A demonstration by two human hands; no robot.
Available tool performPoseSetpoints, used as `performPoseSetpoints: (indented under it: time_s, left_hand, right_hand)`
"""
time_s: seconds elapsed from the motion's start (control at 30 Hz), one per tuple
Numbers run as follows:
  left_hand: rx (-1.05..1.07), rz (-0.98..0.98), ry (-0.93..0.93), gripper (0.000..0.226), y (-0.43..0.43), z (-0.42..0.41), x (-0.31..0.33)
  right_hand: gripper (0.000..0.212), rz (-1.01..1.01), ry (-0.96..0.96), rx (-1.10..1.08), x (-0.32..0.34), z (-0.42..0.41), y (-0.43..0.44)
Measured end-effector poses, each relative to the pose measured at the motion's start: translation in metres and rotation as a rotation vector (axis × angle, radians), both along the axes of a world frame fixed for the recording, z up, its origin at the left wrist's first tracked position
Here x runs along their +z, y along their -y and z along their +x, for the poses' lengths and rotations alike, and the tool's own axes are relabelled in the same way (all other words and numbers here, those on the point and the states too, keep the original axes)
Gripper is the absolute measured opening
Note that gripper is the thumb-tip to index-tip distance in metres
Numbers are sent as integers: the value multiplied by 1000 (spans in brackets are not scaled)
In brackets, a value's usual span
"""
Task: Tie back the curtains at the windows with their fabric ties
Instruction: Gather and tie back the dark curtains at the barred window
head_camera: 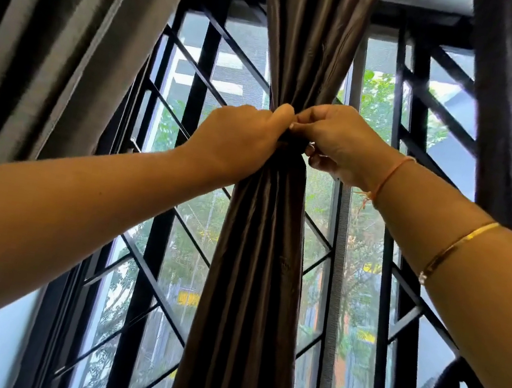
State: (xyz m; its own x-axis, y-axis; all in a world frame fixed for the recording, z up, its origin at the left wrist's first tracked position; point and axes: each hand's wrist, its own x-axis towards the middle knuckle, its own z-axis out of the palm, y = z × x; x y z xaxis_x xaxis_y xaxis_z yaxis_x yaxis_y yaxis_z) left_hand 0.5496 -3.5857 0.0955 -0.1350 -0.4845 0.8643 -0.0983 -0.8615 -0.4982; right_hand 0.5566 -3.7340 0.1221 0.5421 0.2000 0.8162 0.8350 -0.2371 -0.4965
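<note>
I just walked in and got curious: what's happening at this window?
A person is tying back the brown curtain in the middle of the window. It is bunched into a narrow waist, and the left hand and right hand both pinch the dark tie wrapped there. Whether the knot is finished cannot be seen.

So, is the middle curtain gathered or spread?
Gathered: the middle curtain is cinched to a narrow waist where the left hand and right hand grip a dark tie. Knotted or not, cannot tell.
</note>
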Motion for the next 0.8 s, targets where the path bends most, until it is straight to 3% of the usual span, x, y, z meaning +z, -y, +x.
performPoseSetpoints:
  time_s: [0.1,0.23,0.4,0.63,0.8]
  left_hand:
    - [-53,-55,-66,21,-1,4,0]
    - [-221,-135,-273,25,4,9,-8]
    - [-308,-225,-444,22,6,11,-10]
    - [-328,-234,-405,15,8,11,-14]
    - [-312,-229,-353,20,8,13,-14]
  right_hand:
    - [4,39,91,-22,0,-1,2]
    - [16,177,248,-19,-7,5,1]
    - [20,283,307,93,-15,6,2]
    - [8,220,183,136,-17,7,0]
    - [17,142,273,-122,-6,14,-1]
